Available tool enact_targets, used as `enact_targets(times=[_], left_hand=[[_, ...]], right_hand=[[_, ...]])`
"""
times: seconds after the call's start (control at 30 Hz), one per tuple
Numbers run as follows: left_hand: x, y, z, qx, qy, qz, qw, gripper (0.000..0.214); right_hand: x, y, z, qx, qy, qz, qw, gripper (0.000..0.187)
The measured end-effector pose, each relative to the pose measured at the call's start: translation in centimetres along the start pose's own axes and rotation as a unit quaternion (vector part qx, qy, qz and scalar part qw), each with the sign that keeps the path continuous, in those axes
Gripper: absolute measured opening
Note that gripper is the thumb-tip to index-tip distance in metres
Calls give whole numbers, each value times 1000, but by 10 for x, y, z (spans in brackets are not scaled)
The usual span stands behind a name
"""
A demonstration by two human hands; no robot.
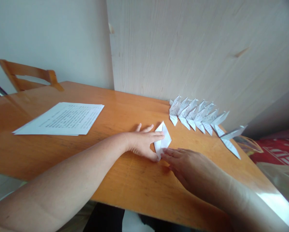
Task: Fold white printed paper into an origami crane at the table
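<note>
A small folded piece of white paper (166,139), kite-shaped with a point at its far end, lies flat on the wooden table. My left hand (144,141) rests at its left side with fingers spread, one finger across the paper and the thumb by its near tip. From the right, my right hand (186,161) touches the paper's lower right edge with its fingertips. The fingers of that hand are stretched out and lie close together. Neither hand is wrapped around the paper.
Several folded paper pieces (197,116) stand in a row at the back right, with one more folded piece (228,138) nearer. A stack of printed sheets (69,119) lies to the left. Beyond are a wooden chair (32,72) and a panel wall (183,48); red fabric (277,151) is at right.
</note>
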State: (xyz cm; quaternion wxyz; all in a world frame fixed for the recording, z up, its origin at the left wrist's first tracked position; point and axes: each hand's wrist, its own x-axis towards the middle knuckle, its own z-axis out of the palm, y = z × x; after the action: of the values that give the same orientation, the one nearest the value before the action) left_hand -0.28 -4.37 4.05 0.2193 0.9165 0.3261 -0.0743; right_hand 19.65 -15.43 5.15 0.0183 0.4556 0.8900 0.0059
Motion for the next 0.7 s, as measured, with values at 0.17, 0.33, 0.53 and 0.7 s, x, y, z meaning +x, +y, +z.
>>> enact_targets(times=[0.17, 0.33, 0.53, 0.7], left_hand=[[-1, 1, -1, -2, -1, -4, 1000, 107], [-1, 1, -1, -10, -1, -4, 1000, 108], [-2, 0, 0, -14, 1, 3, 1000, 106], [-2, 1, -1, -21, 7, -5, 1000, 105]], right_hand=[[-2, 2, 1, 21, 8, 10, 1000, 45], [-3, 4, 6, 20, 18, 5, 1000, 46], [-6, 8, 8, 30, 31, -21, 999, 51], [-7, 9, 7, 32, 25, -26, 999, 54]])
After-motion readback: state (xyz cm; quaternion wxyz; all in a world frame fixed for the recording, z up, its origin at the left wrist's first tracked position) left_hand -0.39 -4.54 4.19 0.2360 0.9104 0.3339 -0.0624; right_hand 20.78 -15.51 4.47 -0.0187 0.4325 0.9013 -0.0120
